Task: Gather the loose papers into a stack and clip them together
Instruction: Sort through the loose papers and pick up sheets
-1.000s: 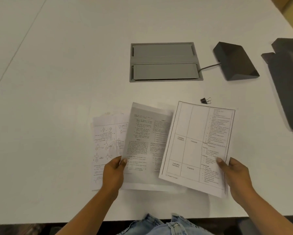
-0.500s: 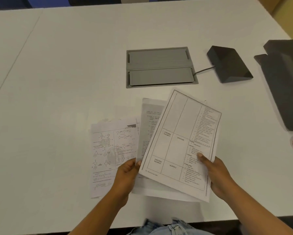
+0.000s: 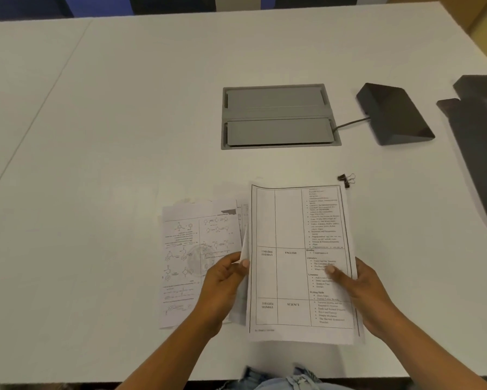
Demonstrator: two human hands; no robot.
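A timetable sheet [image 3: 288,260] tops a small stack of papers near the table's front edge. My right hand [image 3: 360,288] grips the stack's right edge, thumb lying on the print. At the left edge my left hand [image 3: 225,282] pinches the stack, with the sheets underneath fanning out slightly. A separate sheet with chemistry diagrams [image 3: 186,249] lies flat on the table to the left, partly under my left hand. A small black binder clip [image 3: 346,180] rests on the table just past the stack's far right corner, apart from it.
A grey cable hatch [image 3: 278,116] is set into the white table [image 3: 124,122] behind the papers. A dark wedge-shaped device [image 3: 394,116] with a cable sits to its right. A dark chair back [image 3: 481,142] stands at the right edge.
My right hand has swung the timetable sheet left and squared it on top of the text sheet held by my left hand. The binder clip is uncovered again. The chemistry sheet has not moved.
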